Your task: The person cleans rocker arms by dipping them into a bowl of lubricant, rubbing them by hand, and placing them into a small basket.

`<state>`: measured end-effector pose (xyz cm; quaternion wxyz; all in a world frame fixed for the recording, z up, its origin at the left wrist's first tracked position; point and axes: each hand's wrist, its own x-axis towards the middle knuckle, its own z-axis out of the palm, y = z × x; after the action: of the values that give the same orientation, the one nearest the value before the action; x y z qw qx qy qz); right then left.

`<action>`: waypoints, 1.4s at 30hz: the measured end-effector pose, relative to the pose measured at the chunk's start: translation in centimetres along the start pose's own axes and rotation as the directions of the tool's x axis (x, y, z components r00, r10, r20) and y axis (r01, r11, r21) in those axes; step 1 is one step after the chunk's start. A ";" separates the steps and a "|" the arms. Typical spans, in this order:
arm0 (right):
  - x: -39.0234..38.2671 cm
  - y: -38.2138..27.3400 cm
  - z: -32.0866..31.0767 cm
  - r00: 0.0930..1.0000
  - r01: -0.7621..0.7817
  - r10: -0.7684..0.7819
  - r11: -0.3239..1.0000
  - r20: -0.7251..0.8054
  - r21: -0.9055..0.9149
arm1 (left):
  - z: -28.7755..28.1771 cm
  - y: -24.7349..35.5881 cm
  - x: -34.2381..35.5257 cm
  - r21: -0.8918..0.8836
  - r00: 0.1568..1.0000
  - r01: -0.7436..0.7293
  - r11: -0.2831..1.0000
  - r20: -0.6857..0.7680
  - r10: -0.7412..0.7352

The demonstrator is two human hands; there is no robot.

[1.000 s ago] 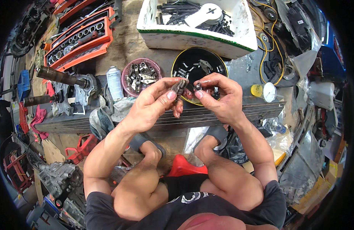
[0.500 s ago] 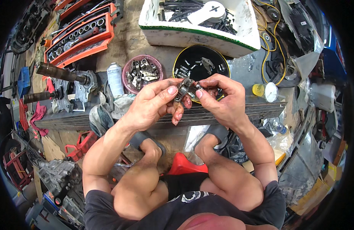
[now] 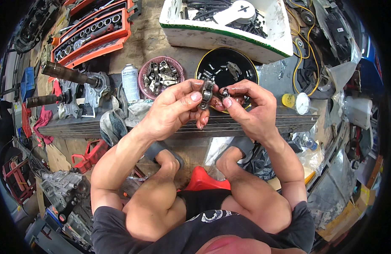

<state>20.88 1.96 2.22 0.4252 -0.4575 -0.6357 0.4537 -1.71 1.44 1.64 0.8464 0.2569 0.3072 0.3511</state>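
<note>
My left hand [image 3: 172, 106] pinches a dark, oily rocker arm [image 3: 207, 94] with a roller, between thumb and fingers. Beside it, my right hand [image 3: 255, 106] grips a small shiny metal part [image 3: 225, 92] at its fingertips; its exact kind is too small to tell. A narrow gap separates the two pieces. Both hands are raised in front of a black bowl [image 3: 247, 67] with a yellow rim, which contains several small metal cylinders and a rocker arm. To its left, a pink basket [image 3: 141, 80] is filled with more rocker arms.
A white foam box [image 3: 229, 41] of bolts stands behind the bowl. Farther left lie an orange socket set case [image 3: 87, 48], a spray can [image 3: 130, 82], a rag [image 3: 115, 120] and metal shafts [image 3: 70, 74]. At right are a yellow cup [image 3: 287, 100] and yellow cable [image 3: 296, 63].
The small part in my right hand has moved slightly away from the rocker arm. My left hand has turned the rocker arm more upright. The whole view has shifted a little.
</note>
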 end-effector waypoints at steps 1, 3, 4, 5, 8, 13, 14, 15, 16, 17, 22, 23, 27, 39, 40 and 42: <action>0.0 0.0 -0.1 1.000 0.000 0.000 1.000 0.001 0.000 | -0.1 -0.1 0.1 -0.008 1.000 -0.025 1.000 0.007 0.025; 0.0 0.1 -0.2 1.000 0.014 -0.013 1.000 0.026 -0.011 | -0.4 -0.2 0.2 -0.016 0.999 -0.050 0.999 0.016 0.050; 0.0 0.2 -0.2 1.000 0.014 -0.013 1.000 0.026 -0.011 | -0.5 -0.2 0.2 -0.052 0.997 -0.047 0.998 0.051 0.049; 0.0 0.2 -0.3 0.999 0.042 -0.042 0.999 0.018 -0.011 | -0.6 -0.2 0.2 -0.088 0.995 -0.042 0.995 0.086 0.050; 0.0 0.3 -0.4 0.998 0.064 -0.064 0.998 -0.004 -0.010 | -0.5 -0.6 0.3 -0.021 0.992 -0.111 0.994 0.065 0.112; 0.0 0.5 -0.7 0.999 0.036 -0.036 0.999 -0.025 -0.017 | -0.6 -0.4 0.3 0.014 0.989 -0.137 0.991 0.065 0.135; 0.0 0.4 -0.6 0.999 0.022 -0.022 1.000 -0.024 -0.011 | -0.7 -0.4 0.2 0.037 0.992 -0.119 0.992 0.040 0.117; -0.1 0.3 -0.5 1.000 0.008 -0.008 1.000 -0.024 -0.004 | -0.5 -0.4 0.2 0.039 0.992 -0.118 0.992 0.043 0.117; 0.0 0.3 -0.5 1.000 0.009 -0.009 1.000 -0.027 -0.005 | -0.3 -0.3 0.2 0.027 0.991 -0.131 0.991 0.008 0.131; 0.0 0.4 -0.5 1.000 0.004 -0.004 1.000 -0.024 -0.003 | -0.2 -0.3 0.3 0.014 0.990 -0.141 0.990 -0.027 0.142; -0.3 0.7 -0.7 0.998 -0.050 0.051 0.998 -0.028 0.030 | -0.2 -0.1 0.7 0.171 0.988 -0.104 0.980 -0.094 0.121; -0.4 0.7 -0.8 0.995 -0.096 0.096 0.995 0.007 0.033 | -0.4 -0.3 0.7 0.262 0.983 -0.113 0.958 -0.112 0.147; -0.5 1.3 -0.6 0.996 -0.090 0.092 0.993 -0.020 0.081 | -0.1 -0.7 0.6 0.333 0.959 -0.218 0.917 -0.100 0.264; -0.8 1.1 0.0 0.998 -0.041 0.045 0.993 -0.035 0.113 | 1.2 -0.8 0.3 0.146 0.942 -0.313 0.938 -0.074 0.326; -0.9 1.1 0.2 0.998 -0.038 0.043 0.993 -0.035 0.114 | 1.3 -0.9 0.2 0.148 0.942 -0.315 0.938 -0.075 0.328; -1.1 1.3 0.4 0.996 -0.067 0.073 0.989 -0.042 0.135 | 1.5 -1.4 0.4 0.161 0.946 -0.292 0.943 -0.099 0.310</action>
<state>20.96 1.05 0.69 0.4533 -0.4604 -0.5775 0.4990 0.17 0.50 1.67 0.7414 0.3390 0.3405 0.4685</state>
